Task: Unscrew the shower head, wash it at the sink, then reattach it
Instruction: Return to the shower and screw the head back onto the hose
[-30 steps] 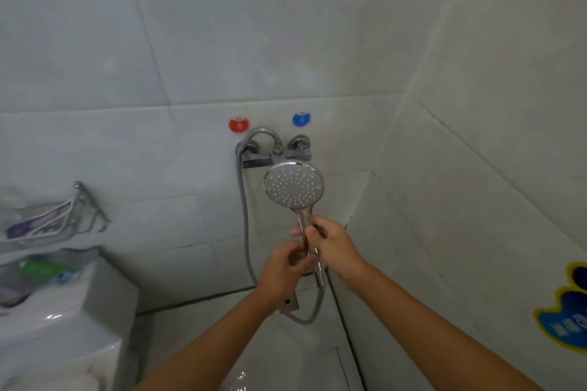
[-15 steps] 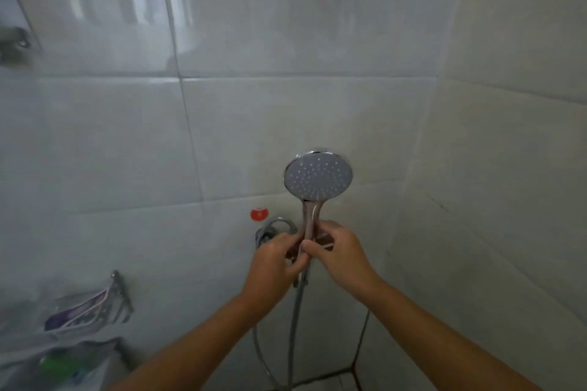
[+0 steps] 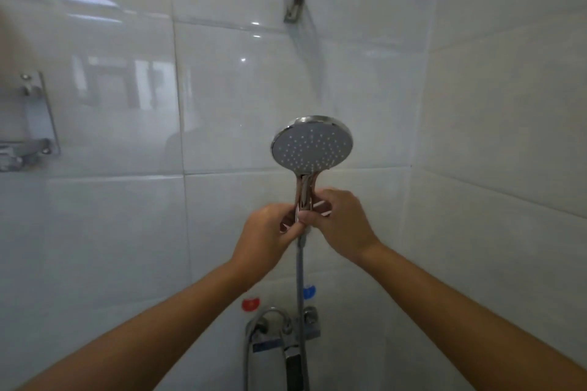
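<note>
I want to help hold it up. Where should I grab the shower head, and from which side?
Grab the shower head by its thin chrome handle, just under the round face, coming from the side. The handle stands upright and is narrow enough for fingers to wrap; the face is wide and flat. The left hand and right hand already hold the handle's lower end, where the hose hangs down.

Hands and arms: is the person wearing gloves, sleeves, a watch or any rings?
No. The left hand and right hand are bare, with no gloves, and no rings show. Both forearms are uncovered to the picture's edge, with no sleeves, watch or bracelet.
</note>
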{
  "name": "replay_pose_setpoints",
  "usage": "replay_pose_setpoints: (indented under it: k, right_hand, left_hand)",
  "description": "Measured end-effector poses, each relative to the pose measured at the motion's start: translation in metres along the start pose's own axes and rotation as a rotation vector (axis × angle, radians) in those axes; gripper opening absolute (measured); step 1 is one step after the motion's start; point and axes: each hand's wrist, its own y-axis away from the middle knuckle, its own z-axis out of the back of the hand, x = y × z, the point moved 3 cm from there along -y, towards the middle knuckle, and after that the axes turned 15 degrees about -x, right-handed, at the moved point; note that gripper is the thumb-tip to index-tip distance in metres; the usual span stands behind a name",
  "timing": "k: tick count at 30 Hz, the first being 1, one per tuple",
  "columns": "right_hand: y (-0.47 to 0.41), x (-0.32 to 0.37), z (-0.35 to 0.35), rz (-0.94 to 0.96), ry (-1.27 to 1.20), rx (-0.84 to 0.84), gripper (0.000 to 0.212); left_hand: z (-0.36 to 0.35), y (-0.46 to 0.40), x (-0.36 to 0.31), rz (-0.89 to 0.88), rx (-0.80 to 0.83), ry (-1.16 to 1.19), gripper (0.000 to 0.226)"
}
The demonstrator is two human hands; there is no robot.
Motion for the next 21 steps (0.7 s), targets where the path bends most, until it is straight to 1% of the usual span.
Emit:
replay_pose_setpoints:
  k: [2,6,10,13,15,21]
  right_hand:
    - [-0.027,0.016,0.011,0.047,-0.024,-0.015,0.011]
    - [-0.080,0.050,0.029,0.117,-0.038,-0.043,0.016]
    - [-0.128,0.078,0.045,0.159,-0.069,-0.082,0.014]
    - [-0.159,0.092,0.055,0.172,-0.105,-0.111,0.015]
    - [-0.180,0.100,0.062,0.178,-0.130,-0.130,0.017]
    - [-0.243,0.123,0.073,0.210,-0.169,-0.203,0.020]
  left_hand:
    - [0.009,-0.032,-0.011,-0.040,-0.030,-0.013,0.011]
    - [0.026,-0.091,-0.033,-0.122,-0.105,-0.067,0.016]
    - [0.041,-0.146,-0.054,-0.140,-0.127,-0.065,0.014]
    - [0.049,-0.185,-0.064,-0.186,-0.134,-0.137,0.016]
    - [0.054,-0.209,-0.071,-0.215,-0.149,-0.170,0.023]
    - [0.065,-0.273,-0.090,-0.269,-0.204,-0.217,0.026]
